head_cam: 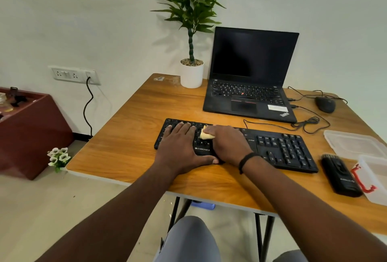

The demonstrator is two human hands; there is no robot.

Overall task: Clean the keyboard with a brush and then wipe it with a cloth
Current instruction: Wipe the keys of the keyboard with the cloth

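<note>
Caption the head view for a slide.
Right hand wipes keyboard with cloth; left hand steadies it; brush lies aside.

Head cam, wide-angle, looks fwd/down, close over table [129, 153].

The desk [134, 136] is warm orange-brown with a wood-grain pattern. On it, the keyboard [278, 148] is black with white lettering, and the cloth [206, 135] on its keys is pale yellow. Near the right edge lies a black brush [340, 176], beside a red clip [362, 180] and translucent whitish containers [354, 142]. Toward the far edge stand a black laptop [251, 73] and a white pot [191, 75] with green leaves.
</note>
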